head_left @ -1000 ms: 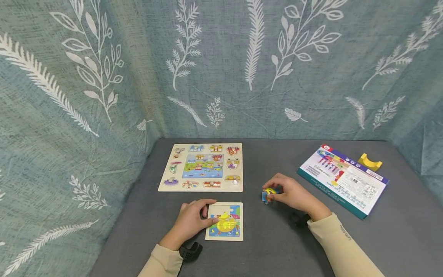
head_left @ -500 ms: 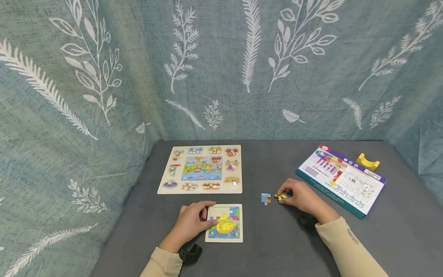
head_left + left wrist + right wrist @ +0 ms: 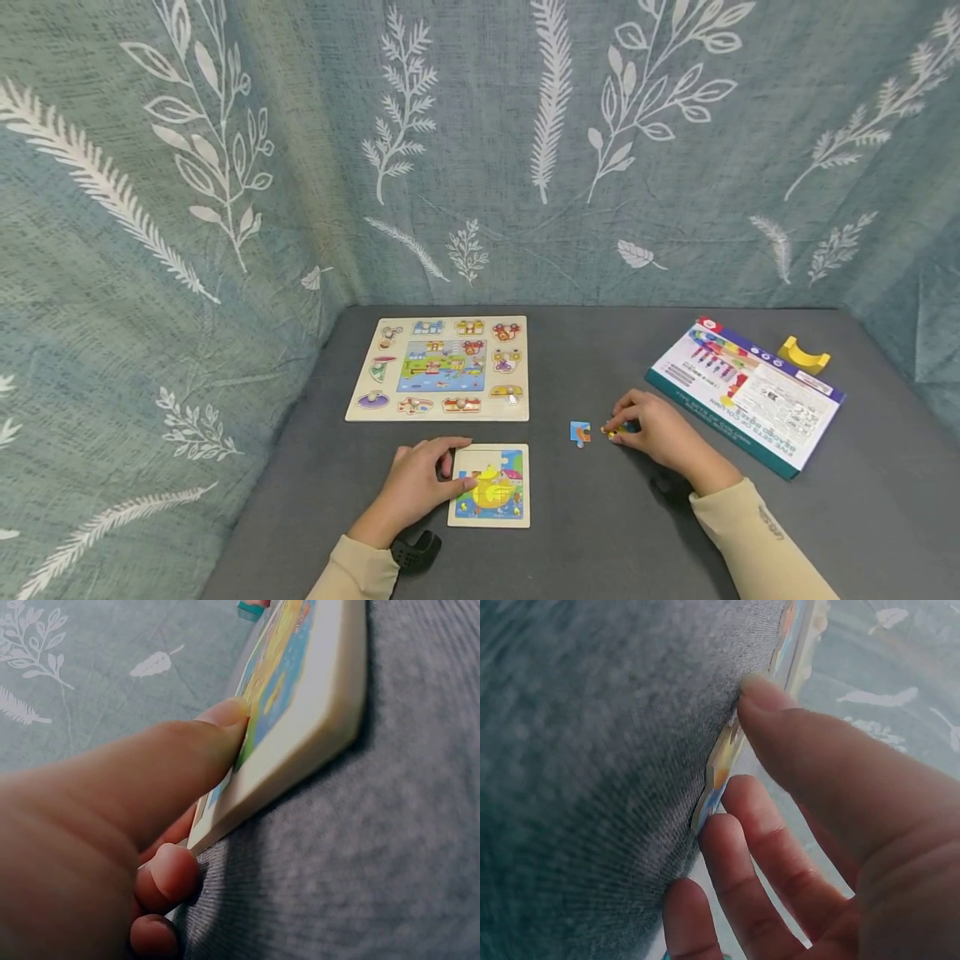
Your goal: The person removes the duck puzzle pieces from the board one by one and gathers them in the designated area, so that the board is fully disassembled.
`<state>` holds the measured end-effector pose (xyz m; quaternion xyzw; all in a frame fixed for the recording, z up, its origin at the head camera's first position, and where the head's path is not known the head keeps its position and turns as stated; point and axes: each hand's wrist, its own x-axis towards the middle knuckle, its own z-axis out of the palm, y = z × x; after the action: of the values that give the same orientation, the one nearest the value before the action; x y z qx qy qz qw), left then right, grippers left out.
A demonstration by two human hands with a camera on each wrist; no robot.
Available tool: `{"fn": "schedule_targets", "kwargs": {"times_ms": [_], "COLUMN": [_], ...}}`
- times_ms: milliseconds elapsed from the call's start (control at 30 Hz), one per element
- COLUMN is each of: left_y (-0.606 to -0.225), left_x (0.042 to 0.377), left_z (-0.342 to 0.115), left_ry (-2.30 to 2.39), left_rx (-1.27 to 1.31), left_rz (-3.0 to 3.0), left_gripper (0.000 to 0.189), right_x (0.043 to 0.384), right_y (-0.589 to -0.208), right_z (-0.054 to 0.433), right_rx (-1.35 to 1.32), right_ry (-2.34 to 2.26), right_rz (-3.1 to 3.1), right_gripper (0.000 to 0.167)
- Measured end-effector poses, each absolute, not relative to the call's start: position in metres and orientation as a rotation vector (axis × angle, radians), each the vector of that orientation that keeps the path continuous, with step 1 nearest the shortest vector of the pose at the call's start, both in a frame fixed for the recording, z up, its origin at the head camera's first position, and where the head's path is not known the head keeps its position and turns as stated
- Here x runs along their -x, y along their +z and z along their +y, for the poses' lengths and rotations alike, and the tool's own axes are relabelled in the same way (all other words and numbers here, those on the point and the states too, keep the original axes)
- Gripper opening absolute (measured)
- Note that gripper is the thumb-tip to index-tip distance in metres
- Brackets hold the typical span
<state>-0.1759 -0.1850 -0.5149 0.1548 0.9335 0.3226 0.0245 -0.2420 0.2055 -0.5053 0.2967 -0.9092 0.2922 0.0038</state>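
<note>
My left hand [image 3: 416,482] holds a small wooden-framed jigsaw puzzle [image 3: 491,492] with a yellow duck picture. In the left wrist view its thumb [image 3: 217,727] presses on the picture's edge while the other fingers curl by the frame's side. A bare wooden patch shows in the puzzle's upper left. On the table to the right, a blue and orange jigsaw piece [image 3: 580,432] lies loose. Beside it, my right hand [image 3: 654,429] holds a yellow and blue jigsaw piece [image 3: 720,776] low at the tabletop between thumb and fingers, which partly hide it.
A larger wooden knob puzzle board [image 3: 517,408] lies behind the small puzzle. At the right is a flat printed toy box [image 3: 750,392], with a yellow curved block [image 3: 804,356] behind it. A patterned curtain [image 3: 480,150] borders the grey table [image 3: 585,533].
My right hand has shifted right, drawing the yellow and blue piece away from the blue and orange one, which now lies free. My left hand stays on the duck puzzle.
</note>
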Motion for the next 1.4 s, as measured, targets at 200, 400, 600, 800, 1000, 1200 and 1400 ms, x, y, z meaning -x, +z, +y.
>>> {"fn": "schedule_targets", "kwargs": {"times_ms": [200,400,600,800,1000,1200,1400], "left_y": [-0.514,-0.516,-0.516,-0.517,-0.516,-0.515,-0.513], "left_x": [0.175,0.174,0.173,0.173,0.171,0.173,0.173], "left_z": [-0.187,-0.189,-0.189,-0.187,-0.186,-0.187,-0.188], "left_ry": [0.993,0.967,0.972,0.998,1.007,1.006,1.001], "left_rx": [-0.501,-0.488,-0.479,-0.504,-0.512,-0.520,-0.517], "left_rz": [2.887,2.885,2.879,2.865,2.853,2.864,2.878], "left_gripper": [0.052,0.052,0.052,0.053,0.053,0.053,0.053], "right_x": [0.238,0.230,0.225,0.223,0.216,0.210,0.208], "right_y": [-0.505,-0.504,-0.497,-0.495,-0.493,-0.487,-0.485], "right_z": [0.201,0.190,0.167,0.147,0.126,0.102,0.084], "right_rx": [-0.901,-0.781,-0.626,-0.551,-0.606,-0.646,-0.679], "right_ry": [0.885,0.885,0.898,0.938,0.960,0.992,1.036], "right_rz": [-2.848,-2.824,-2.756,-2.745,-2.765,-2.765,-2.803], "right_gripper": [0.014,0.010,0.007,0.006,0.007,0.011,0.014]}}
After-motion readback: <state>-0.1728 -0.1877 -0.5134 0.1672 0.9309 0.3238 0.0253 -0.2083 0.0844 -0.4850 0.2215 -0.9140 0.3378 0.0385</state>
